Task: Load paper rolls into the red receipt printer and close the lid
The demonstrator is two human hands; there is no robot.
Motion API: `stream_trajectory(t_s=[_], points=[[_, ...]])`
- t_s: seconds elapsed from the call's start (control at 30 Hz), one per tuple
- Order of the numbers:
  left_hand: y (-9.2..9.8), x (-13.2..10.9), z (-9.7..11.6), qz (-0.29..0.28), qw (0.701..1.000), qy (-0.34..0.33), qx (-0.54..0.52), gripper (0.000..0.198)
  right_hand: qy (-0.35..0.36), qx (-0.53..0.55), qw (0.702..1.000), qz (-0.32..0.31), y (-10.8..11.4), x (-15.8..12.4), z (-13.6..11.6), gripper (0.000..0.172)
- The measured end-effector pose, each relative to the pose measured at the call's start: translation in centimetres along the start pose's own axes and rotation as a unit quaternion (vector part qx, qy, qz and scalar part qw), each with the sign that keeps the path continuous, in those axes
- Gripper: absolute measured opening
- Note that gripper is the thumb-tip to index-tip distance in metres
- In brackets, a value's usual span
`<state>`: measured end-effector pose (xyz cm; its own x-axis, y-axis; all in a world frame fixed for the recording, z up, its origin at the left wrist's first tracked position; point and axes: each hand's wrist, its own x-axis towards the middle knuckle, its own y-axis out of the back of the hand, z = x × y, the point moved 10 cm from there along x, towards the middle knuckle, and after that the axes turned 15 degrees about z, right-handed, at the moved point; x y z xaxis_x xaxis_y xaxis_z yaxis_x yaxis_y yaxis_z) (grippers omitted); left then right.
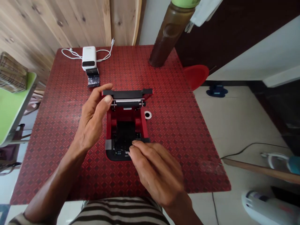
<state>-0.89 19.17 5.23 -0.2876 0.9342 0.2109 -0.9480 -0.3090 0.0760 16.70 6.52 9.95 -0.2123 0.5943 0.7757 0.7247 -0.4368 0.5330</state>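
Note:
A small red and black printer (pixel 126 125) stands in the middle of the red patterned table (pixel 178 131) with its lid (pixel 127 93) swung up and open. My left hand (pixel 93 118) grips the left end of the raised lid, thumb pressed on its edge by the roller. My right hand (pixel 154 170) rests on the printer's black front edge, fingertips curled at the right side of the open paper bay. The bay looks dark inside. A small white ring (pixel 148 115) lies on the table just right of the printer.
A white power bank (pixel 89 57) with a white cable (pixel 70 53) lies at the table's far left, a small black part (pixel 93 78) in front of it. A brown bottle (pixel 167 34) stands at the far edge. A red stool (pixel 196 76) sits beyond the right side.

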Motion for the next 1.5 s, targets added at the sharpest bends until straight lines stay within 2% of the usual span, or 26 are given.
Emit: stream_trajectory(t_s=[0.1,0.3,0.47,0.6,0.73,0.9,1.17,1.37,1.5], points=[[0.5,-0.4,0.4,-0.001,1.000,-0.016,0.018,0.046,-0.006,-0.007,1.000,0.016,0.2,0.8,0.4,0.015],[2.2,-1.9,-1.0,-0.036,0.997,-0.017,0.072,0.072,-0.041,-0.043,0.998,0.037,0.1,2.3,2.9,0.012],[1.2,-4.0,-1.2,-0.088,0.988,-0.059,0.113,0.102,-0.047,-0.054,0.995,0.067,-0.1,3.7,4.1,0.011],[0.4,-4.3,-1.4,-0.063,0.979,-0.080,0.179,0.118,-0.035,-0.054,0.995,0.078,-0.8,4.3,4.3,0.012],[-0.2,-4.0,-1.8,-0.048,0.974,-0.053,0.215,0.111,-0.040,-0.043,0.995,0.078,-0.9,4.2,4.3,0.011],[0.1,-3.4,-1.8,-0.038,0.968,-0.044,0.246,0.088,-0.043,-0.030,0.995,0.090,-0.2,4.1,4.2,0.013],[0.0,-3.0,-1.7,-0.059,0.956,-0.049,0.284,0.084,-0.048,-0.008,0.994,0.093,-0.1,4.2,4.1,0.012],[-0.2,-3.0,-1.7,-0.061,0.970,-0.032,0.231,0.082,-0.064,0.000,0.995,0.073,-0.4,3.5,4.0,0.014],[0.1,-2.8,-2.0,-0.072,0.989,0.016,0.132,0.082,-0.060,0.013,0.997,0.042,-1.0,1.9,3.4,0.012]])
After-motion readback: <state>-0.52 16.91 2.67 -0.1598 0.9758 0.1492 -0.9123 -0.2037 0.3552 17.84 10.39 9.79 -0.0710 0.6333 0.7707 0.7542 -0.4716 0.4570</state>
